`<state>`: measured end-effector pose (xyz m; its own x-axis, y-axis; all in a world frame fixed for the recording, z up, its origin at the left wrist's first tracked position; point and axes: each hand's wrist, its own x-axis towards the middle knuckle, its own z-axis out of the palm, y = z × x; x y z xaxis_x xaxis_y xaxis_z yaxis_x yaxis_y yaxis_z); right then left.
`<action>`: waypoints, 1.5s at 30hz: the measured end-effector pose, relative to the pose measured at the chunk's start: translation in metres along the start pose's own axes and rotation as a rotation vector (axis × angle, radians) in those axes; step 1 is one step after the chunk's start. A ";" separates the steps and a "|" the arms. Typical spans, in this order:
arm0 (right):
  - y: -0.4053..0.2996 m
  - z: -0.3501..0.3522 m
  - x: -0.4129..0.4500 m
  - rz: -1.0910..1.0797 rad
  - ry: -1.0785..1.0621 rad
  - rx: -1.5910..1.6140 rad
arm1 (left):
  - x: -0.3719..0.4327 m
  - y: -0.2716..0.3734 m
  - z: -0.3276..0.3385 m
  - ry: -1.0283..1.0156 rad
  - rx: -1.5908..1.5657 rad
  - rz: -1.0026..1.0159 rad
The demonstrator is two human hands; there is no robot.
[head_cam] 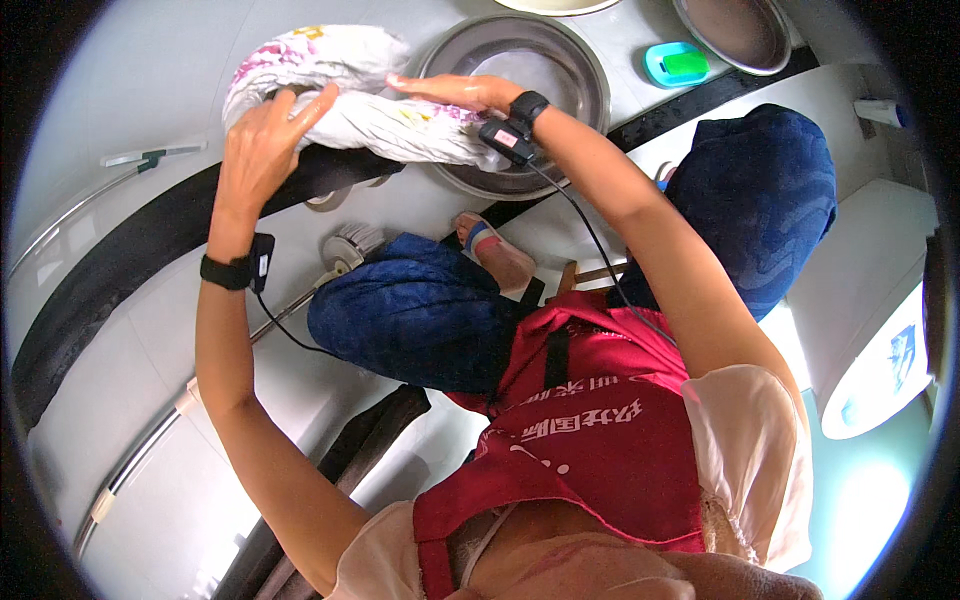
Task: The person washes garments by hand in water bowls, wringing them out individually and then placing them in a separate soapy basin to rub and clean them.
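Note:
A wet-looking white cloth with pink and yellow flowers (352, 124) is bunched in a curved roll between my hands. My left hand (259, 150) grips its left part, the fingers partly hidden by the folds. Along its upper edge lies my right hand (457, 91), fingers stretched out; its thumb is hidden, so whether it grips the cloth is unclear. The cloth's right end hangs over the rim of a wide metal basin (592, 82) below my right wrist. Both wrists bear black straps with small wired devices.
A turquoise soap dish (655, 66) holding a green block stands right of the basin, near another metal basin (776, 45). A dark raised edge (97, 292) curves across the tiled floor. A round brush (346, 247) on a pole lies beside my left knee. A squeegee (154, 155) lies far left.

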<state>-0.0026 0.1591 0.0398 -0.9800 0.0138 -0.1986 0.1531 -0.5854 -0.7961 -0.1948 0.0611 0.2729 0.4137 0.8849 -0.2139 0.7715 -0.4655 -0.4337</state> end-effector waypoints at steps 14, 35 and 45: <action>0.028 0.011 0.021 -0.564 0.823 -0.800 | 0.055 -0.021 0.009 -0.352 -0.199 -0.125; 0.036 -0.021 0.037 -0.589 1.187 -0.637 | 0.096 0.044 0.053 -1.045 -1.530 -0.459; 0.023 -0.021 0.034 -0.609 1.173 -0.526 | 0.087 0.045 0.046 -0.974 -1.848 -0.585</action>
<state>-0.0300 0.1631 0.0032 -0.2770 0.9553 0.1030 0.0357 0.1173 -0.9925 -0.1461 0.1178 0.1938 0.1733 0.3412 -0.9239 0.3965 0.8345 0.3825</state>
